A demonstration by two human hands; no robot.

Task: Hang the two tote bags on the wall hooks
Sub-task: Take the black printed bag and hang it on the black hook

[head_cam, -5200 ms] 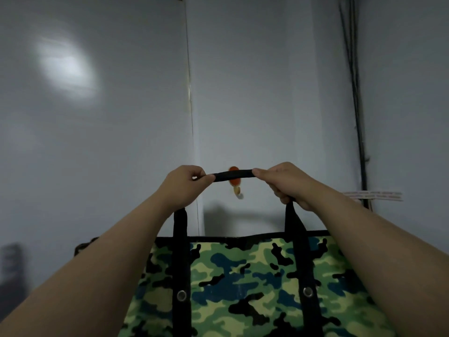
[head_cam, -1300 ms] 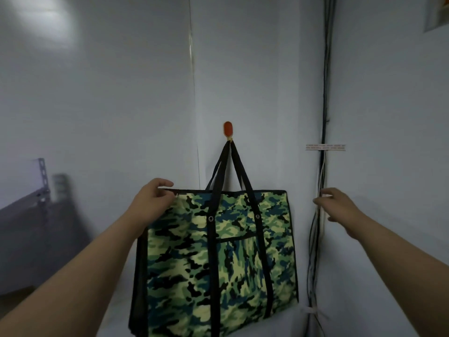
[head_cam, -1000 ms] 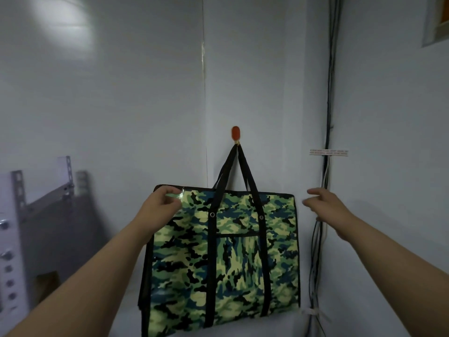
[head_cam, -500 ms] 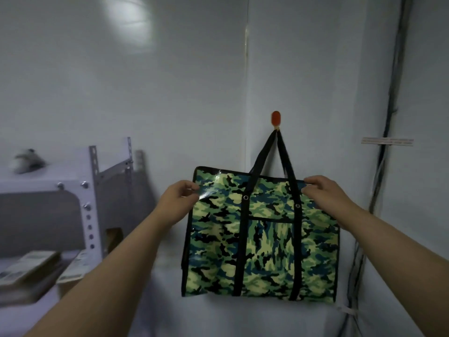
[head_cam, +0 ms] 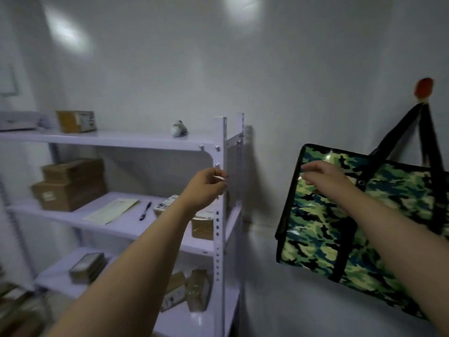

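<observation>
Readable text: none could be made out.
Box labels (head_cam: 49, 196): perhaps printed, but too blurred to read.
Shelf paper (head_cam: 113, 210): print illegible.

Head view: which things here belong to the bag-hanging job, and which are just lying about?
Job: camouflage tote bag, orange wall hook, left hand, right hand.

Lying about: white shelf unit, cardboard boxes, pen, paper sheet.

Left of my left hand (head_cam: 206, 184) stands a white shelf rack (head_cam: 220, 215); its boards hold cardboard boxes (head_cam: 70, 183), a paper sheet (head_cam: 113, 210) and a pen (head_cam: 145, 210)
</observation>
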